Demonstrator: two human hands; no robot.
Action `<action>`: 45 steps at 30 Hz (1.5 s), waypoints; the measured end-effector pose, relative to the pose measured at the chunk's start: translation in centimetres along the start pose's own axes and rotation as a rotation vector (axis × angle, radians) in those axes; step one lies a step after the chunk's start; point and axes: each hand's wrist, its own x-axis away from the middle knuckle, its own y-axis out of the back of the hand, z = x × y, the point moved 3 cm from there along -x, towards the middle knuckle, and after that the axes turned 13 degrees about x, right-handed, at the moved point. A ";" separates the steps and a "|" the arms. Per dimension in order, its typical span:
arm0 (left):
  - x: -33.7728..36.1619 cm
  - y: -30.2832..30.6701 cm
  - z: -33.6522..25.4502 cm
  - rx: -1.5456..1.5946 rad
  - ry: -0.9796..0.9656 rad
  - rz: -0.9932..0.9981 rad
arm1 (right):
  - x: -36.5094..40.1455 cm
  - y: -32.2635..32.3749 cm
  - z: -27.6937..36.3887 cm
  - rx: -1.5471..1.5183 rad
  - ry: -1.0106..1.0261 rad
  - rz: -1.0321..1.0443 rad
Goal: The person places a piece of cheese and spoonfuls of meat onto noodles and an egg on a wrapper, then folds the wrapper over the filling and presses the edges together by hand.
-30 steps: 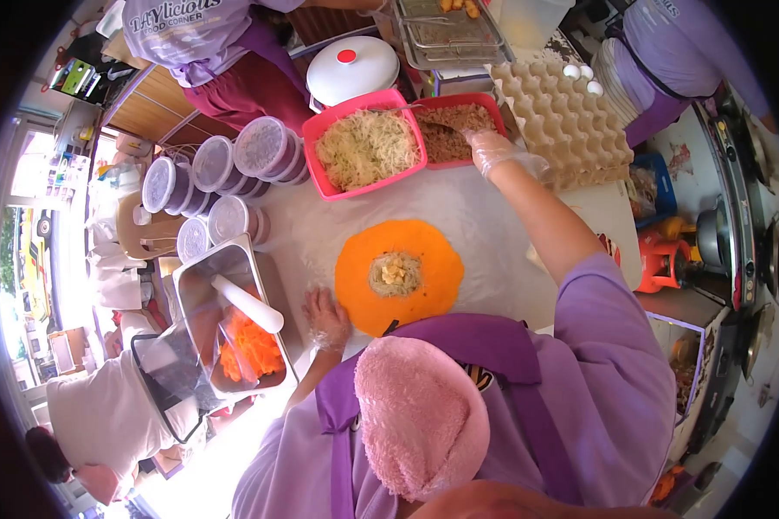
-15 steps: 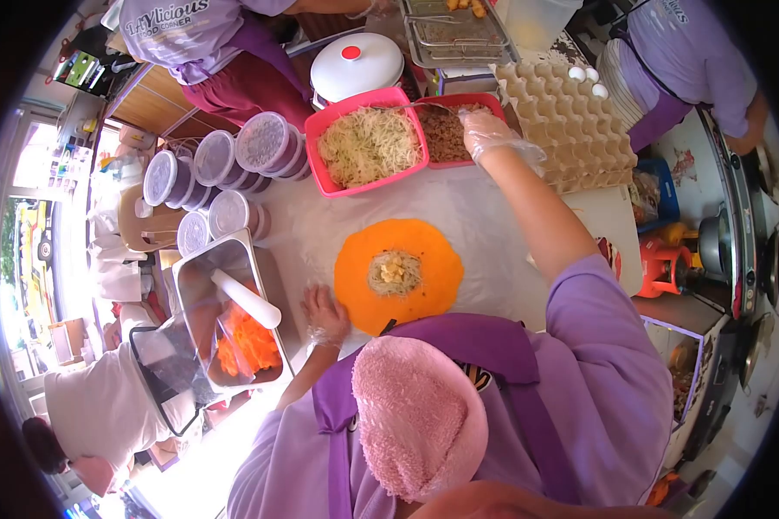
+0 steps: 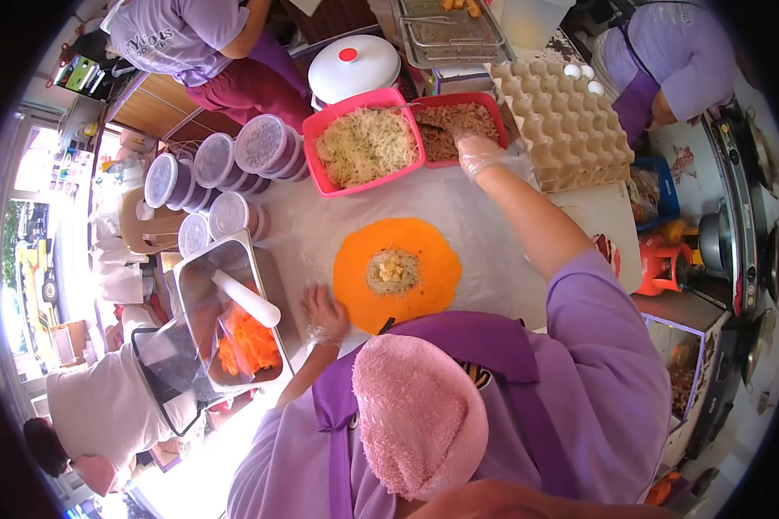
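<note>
My left hand (image 3: 325, 316), in a clear plastic glove, lies flat on the work surface with its fingers spread. Its fingertips are beside a round orange sheet of dough (image 3: 437, 281). At the middle of that sheet sits a small mound of pale shreds (image 3: 378, 282) topped with yellowish pieces (image 3: 391, 269). My right hand (image 3: 478, 154), also gloved, reaches over the near rim of a pink tub (image 3: 498, 117) of brown crumbly filling (image 3: 472, 117). Its fingers are closed at the end of a thin metal utensil, like a spoon (image 3: 430, 128), and partly hidden.
A larger pink tub (image 3: 421, 143) holds pale shreds. Egg trays (image 3: 571, 130) stand at the right, a white lidded pot (image 3: 355, 73) behind. Lidded containers (image 3: 212, 160) and a steel pan (image 3: 273, 259) with orange contents stand left. Co-workers (image 3: 177, 35) are nearby.
My right hand has moved slightly left and towards me, lower in the tub, and the utensil has shifted with it. My left hand stays put. The co-workers have changed posture.
</note>
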 end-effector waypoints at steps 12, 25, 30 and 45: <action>0.2 0.3 0.6 0.078 -0.065 0.011 | -0.7 0.7 -0.9 -0.046 -0.048 0.099; 0.3 0.1 0.9 0.067 -0.061 0.020 | 0.0 4.2 -2.8 -0.062 -0.165 0.149; 0.2 0.2 0.8 0.051 -0.084 0.013 | 0.6 0.7 0.4 0.033 -0.052 0.204; 0.5 0.4 0.5 0.065 -0.068 -0.006 | 0.2 1.9 -1.0 0.043 -0.036 0.133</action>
